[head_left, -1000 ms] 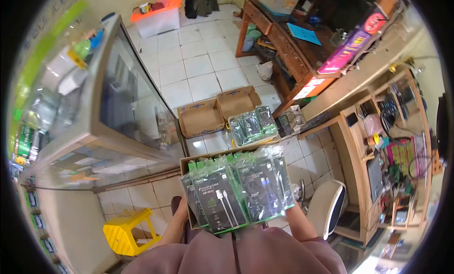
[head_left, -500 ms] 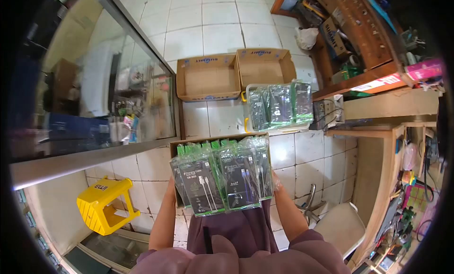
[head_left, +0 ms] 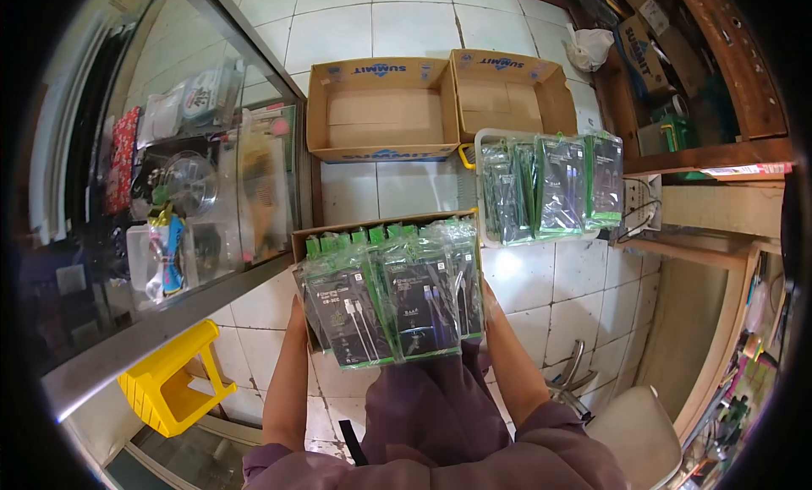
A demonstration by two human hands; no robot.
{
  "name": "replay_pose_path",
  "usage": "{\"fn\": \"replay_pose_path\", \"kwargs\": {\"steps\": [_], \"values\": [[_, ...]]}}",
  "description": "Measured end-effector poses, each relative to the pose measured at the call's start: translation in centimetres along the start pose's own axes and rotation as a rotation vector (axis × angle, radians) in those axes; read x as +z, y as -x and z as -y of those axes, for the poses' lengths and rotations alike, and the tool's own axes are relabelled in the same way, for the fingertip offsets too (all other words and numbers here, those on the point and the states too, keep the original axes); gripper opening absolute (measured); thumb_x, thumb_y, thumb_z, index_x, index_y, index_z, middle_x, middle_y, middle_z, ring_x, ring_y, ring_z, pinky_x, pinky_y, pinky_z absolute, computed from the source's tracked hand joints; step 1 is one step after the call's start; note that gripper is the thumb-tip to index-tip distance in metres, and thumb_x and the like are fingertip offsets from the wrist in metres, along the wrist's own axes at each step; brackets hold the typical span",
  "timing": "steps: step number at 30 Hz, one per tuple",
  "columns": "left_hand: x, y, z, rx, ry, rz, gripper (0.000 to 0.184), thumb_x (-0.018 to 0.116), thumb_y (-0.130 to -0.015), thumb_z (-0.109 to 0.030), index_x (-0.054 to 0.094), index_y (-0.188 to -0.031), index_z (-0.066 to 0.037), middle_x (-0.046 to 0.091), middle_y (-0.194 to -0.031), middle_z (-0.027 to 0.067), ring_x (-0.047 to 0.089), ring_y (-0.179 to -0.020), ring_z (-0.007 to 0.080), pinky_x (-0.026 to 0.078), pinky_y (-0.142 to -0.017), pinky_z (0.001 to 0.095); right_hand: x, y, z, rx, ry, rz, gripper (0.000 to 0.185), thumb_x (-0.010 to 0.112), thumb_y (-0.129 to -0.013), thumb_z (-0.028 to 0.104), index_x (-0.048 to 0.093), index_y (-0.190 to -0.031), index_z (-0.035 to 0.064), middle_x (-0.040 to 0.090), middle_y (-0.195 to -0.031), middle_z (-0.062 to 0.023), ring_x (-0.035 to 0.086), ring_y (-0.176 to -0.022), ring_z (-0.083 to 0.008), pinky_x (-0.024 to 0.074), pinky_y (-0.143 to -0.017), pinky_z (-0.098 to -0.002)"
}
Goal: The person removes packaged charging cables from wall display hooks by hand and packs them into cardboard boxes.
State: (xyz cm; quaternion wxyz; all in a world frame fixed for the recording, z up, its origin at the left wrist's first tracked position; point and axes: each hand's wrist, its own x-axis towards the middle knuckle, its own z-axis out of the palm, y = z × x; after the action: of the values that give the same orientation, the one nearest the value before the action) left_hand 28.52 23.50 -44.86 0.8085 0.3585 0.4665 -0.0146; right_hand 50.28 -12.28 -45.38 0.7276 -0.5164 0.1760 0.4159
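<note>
I hold a cardboard box (head_left: 299,248) in front of my body, gripped at its two sides. My left hand (head_left: 299,317) is at the left side and my right hand (head_left: 491,311) at the right; the fingers of both are mostly hidden by the box and its packets. Charging cable packs in clear plastic fill the box, black with green edges. On top lie a pack with a white cable (head_left: 347,321) and a pack with a bluish cable (head_left: 425,308), both overhanging the near edge.
Two open cardboard trays (head_left: 381,147) (head_left: 516,109) stand on the tiled floor ahead. Beside them a pale basket (head_left: 480,152) with yellow handles holds more cable packs. A glass showcase (head_left: 279,135) is on the left, above a yellow stool (head_left: 169,380). To the right are a chair (head_left: 636,435) and wooden shelving (head_left: 677,164).
The floor trays and the basket now look larger and nearer, and the showcase and stool have shifted in view. The cardboard box stays between my hands.
</note>
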Motion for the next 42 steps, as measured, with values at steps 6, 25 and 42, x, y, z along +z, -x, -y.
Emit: {"fn": "replay_pose_path", "kwargs": {"steps": [6, 25, 42], "values": [[-0.8, -3.7, 2.1, 0.107, -0.037, -0.023, 0.033, 0.048, -0.099, -0.030, 0.057, -0.117, -0.004, 0.064, -0.097, 0.0059, 0.064, -0.083, 0.0179, 0.056, -0.070, 0.0319, -1.6, -3.2, -0.3, 0.055, -0.010, -0.031, 0.041, 0.052, -0.098, 0.041, 0.054, -0.122, 0.0077, 0.060, -0.091, 0.0011, 0.060, -0.071, -0.0081, 0.0539, -0.060, -0.0237], [-2.0, -6.4, 4.1, 0.013, 0.070, -0.065, 0.036, 0.051, -0.098, -0.027, 0.053, -0.127, -0.005, 0.065, -0.107, 0.0080, 0.065, -0.091, 0.0205, 0.055, -0.078, 0.0334, -4.7, -5.6, -3.0, 0.026, -0.088, 0.039, 0.045, 0.052, -0.097, 0.045, 0.054, -0.122, 0.0075, 0.062, -0.094, 0.0004, 0.061, -0.074, -0.0093, 0.0548, -0.063, -0.0251], [-2.2, -13.1, 5.9, 0.548, -0.505, -0.778, 0.045, 0.070, -0.087, -0.036, 0.056, -0.061, -0.002, 0.055, -0.058, 0.0001, 0.043, -0.053, 0.0100, 0.037, -0.049, 0.0310, -7.2, -11.1, -5.2, -0.116, -0.115, 0.077, 0.051, 0.050, -0.097, 0.049, 0.053, -0.123, 0.0055, 0.064, -0.101, -0.0025, 0.063, -0.084, -0.0136, 0.0552, -0.075, -0.0301]]}}
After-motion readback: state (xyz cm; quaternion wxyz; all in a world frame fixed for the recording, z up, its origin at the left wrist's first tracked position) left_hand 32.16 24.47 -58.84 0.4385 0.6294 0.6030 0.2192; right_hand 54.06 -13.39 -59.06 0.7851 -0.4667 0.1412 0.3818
